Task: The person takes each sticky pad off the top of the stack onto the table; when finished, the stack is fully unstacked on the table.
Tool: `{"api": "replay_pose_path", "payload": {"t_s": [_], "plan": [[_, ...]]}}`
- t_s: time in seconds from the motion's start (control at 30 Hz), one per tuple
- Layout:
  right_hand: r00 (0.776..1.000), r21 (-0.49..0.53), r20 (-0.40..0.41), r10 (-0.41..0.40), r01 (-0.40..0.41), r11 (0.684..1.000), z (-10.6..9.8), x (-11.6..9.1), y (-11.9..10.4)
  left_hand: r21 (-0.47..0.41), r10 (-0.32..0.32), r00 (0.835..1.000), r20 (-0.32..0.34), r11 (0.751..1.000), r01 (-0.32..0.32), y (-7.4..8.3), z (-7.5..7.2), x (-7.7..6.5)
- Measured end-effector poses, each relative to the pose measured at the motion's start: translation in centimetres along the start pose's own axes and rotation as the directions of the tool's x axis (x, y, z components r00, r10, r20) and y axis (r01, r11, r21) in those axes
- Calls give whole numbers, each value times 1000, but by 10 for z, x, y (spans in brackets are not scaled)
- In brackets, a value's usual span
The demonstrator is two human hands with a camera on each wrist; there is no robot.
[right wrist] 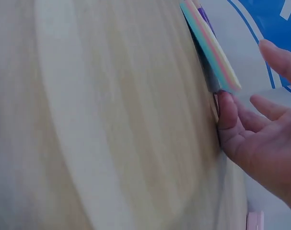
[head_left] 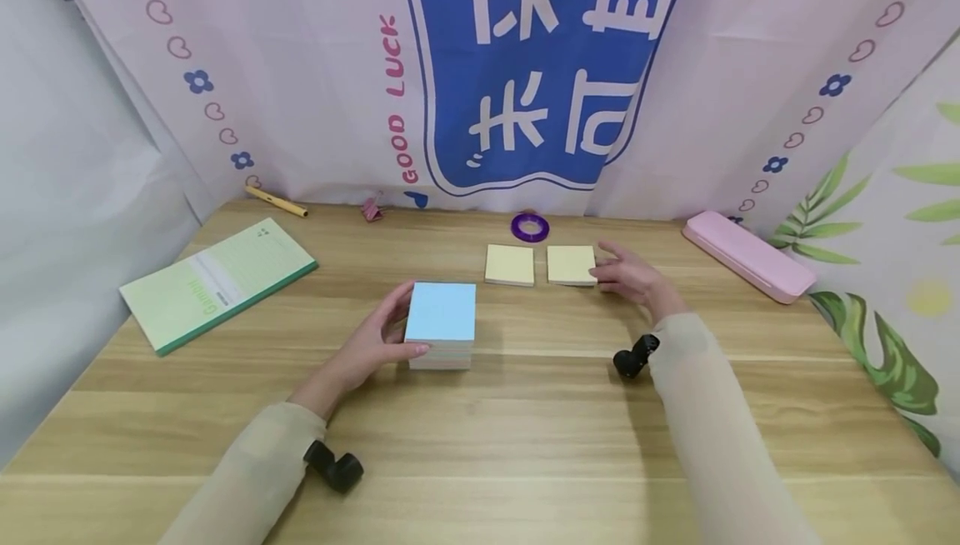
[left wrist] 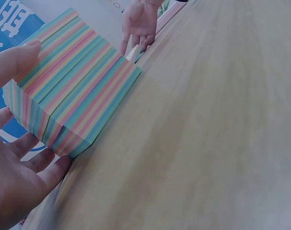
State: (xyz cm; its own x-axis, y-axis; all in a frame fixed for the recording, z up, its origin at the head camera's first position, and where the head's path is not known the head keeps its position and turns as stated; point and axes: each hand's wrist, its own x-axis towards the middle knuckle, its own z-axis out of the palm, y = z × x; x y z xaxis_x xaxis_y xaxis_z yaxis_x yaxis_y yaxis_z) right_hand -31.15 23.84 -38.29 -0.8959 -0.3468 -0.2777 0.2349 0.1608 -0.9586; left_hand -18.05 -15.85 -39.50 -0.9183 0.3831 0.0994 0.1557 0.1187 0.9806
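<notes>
A tall stack of sticky notes, blue on top with multicoloured striped sides, stands on the table. My left hand holds it from the left, thumb on the front face and fingers along the left side. Farther back lie two thin sticky note pads with pale yellow tops, a left pad and a right pad. My right hand is beside the right pad, fingers spread loosely and fingertips right at its edge. The right wrist view shows this pad's striped side next to the little finger.
Behind the pads lies a purple tape roll. A green notebook and a yellow pen are at the left, a pink clip at the back. At the right lies a pink pencil case. A printed curtain hangs along the table's back edge.
</notes>
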Motion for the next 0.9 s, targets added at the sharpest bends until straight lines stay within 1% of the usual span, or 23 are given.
{"api": "replay_pose_path", "payload": {"t_s": [0.1,0.2,0.23,0.33,0.43,0.5,0.67,0.8,0.9], "plan": [[1000,-9,-23,-15,15,1000,-3,-8,0,-6,-8,1000,4,1000,8,0,1,0],[997,1,-61,-53,54,999,0,-18,-3,-13,-8,1000,11,1000,8,0,1,-1],[995,2,-75,-73,73,997,3,-22,-5,-14,-8,1000,14,1000,9,0,1,-1],[982,1,-96,-163,164,986,16,-31,-13,-15,-3,1000,14,1000,4,-1,1,0],[965,-21,-83,-250,249,968,33,-39,-21,-10,-3,1000,8,1000,3,-1,1,0],[955,-39,-52,-291,289,956,46,-43,-27,-7,-2,1000,3,1000,2,-1,1,0],[927,-57,92,-364,370,927,80,-52,-36,-2,-1,1000,4,1000,1,-1,1,0],[908,-72,185,-376,394,916,109,-55,-39,1,-1,1000,6,1000,1,-1,1,0],[904,-98,219,-368,396,913,130,-54,-39,4,2,1000,5,1000,-2,-1,1,1]]}}
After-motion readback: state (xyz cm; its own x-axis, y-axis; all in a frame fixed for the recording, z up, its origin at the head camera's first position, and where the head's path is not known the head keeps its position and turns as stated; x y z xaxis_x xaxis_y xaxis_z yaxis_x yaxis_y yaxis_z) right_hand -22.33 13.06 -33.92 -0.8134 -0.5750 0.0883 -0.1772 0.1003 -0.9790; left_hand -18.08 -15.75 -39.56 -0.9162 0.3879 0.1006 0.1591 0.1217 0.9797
